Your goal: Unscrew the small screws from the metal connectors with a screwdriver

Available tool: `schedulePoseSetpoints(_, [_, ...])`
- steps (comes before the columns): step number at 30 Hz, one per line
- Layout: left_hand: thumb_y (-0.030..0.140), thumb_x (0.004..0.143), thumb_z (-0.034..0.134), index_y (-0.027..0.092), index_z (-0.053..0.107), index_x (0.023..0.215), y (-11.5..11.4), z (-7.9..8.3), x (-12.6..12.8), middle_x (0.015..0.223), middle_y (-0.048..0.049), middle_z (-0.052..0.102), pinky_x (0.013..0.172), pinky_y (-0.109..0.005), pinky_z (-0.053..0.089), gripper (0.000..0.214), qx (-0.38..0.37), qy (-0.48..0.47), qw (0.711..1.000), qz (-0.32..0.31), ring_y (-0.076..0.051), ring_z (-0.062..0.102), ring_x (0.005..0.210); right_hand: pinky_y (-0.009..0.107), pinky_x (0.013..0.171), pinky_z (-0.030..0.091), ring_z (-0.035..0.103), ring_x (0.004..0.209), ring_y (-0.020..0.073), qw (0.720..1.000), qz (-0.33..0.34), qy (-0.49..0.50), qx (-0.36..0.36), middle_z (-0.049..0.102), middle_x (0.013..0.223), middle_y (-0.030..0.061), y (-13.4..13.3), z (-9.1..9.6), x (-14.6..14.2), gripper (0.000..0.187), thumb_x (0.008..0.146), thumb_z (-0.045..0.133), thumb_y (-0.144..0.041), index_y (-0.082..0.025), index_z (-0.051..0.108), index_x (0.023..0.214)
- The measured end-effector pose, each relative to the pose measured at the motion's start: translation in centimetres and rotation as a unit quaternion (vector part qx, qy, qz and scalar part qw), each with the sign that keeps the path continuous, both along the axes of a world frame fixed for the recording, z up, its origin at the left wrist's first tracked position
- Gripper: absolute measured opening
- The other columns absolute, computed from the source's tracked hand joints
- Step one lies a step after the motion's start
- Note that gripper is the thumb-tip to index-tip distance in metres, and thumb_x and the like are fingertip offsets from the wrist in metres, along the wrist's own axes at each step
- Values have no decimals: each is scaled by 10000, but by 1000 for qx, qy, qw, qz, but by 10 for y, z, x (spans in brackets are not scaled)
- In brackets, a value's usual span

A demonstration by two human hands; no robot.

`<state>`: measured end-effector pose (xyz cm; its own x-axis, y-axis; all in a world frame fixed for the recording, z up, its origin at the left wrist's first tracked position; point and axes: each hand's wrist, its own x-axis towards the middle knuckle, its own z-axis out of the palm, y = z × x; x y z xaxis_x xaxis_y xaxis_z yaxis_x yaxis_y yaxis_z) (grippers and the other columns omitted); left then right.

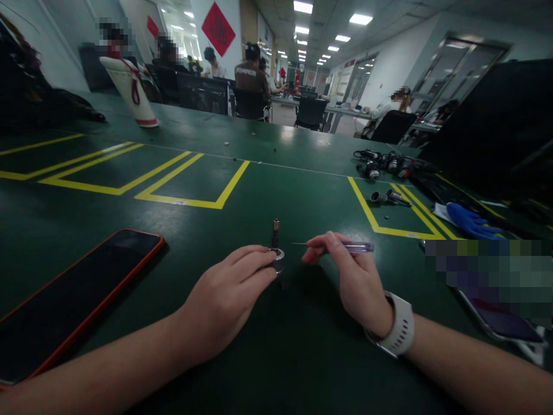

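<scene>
1. At the near left of the green tabletop (276,369), an orange-edged phone (86,297) lies with its dark screen up.
2. At the right, a pale watch (401,325) circles the wrist; near it lies a second phone (501,317), partly blurred.
3. The left hand (228,288) has its grip clamped by the fingertips on a small metal part (280,265), which is at the tabletop's middle, between the hands, its narrow shaft (276,227) upright.
4. The right hand (360,279) has its grip pinched on a slim purple-handled tool (362,247); the thin tip points toward the metal part, near but apart.
5. Farther right are a blue glove (470,220) and, within a yellow tape outline (363,205), metal fittings (380,197).
6. Beyond them sits a tangle of dark gear (372,169).
7. At the far left stands a white holder (125,83) with a red cord.
8. Across the room, people (252,78) sit in black chairs (310,112).
</scene>
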<state>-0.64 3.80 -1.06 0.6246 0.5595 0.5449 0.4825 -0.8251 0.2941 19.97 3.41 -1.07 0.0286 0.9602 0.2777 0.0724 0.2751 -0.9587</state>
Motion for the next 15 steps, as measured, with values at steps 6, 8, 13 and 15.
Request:
schedulePoseSetpoints(6, [84, 799, 527, 191, 660, 894, 4, 3, 2, 1010, -60, 652, 789, -331, 526, 196, -68, -32, 997, 34, -190, 609, 949, 220, 435, 359, 454, 445, 81, 999, -53, 4, 12, 484, 473, -30, 7, 1, 9, 416, 885, 461, -454, -181, 595, 601])
schedulePoseSetpoints(8, [136, 778, 574, 210, 655, 839, 6, 7, 4, 958, -39, 649, 751, -310, 537, 126, -136, -96, 984, 66, -180, 622, 905, 211, 402, 324, 428, 422, 76, 999, -34, 2, -8, 464, 455, -33, 7, 0, 9, 430, 884, 459, -461, -182, 586, 581])
schedulePoseSetpoints(13, [179, 736, 632, 228, 608, 801, 11, 17, 5, 861, 8, 690, 782, -301, 546, 85, -379, -273, 875, 127, -159, 664, 811, 205, 439, 364, 483, 453, 75, 994, 81, -40, -69, 509, 506, -34, 0, 1, 3, 372, 893, 461, -431, -175, 612, 668])
schedulePoseSetpoints(15, [196, 739, 640, 237, 611, 823, 12, 17, 4, 863, 15, 704, 773, -300, 550, 98, -429, -295, 842, 140, -165, 668, 817, 210, 458, 373, 486, 462, 77, 991, 90, -70, -75, 503, 505, -38, -2, 3, 0, 372, 898, 449, -424, -171, 606, 675])
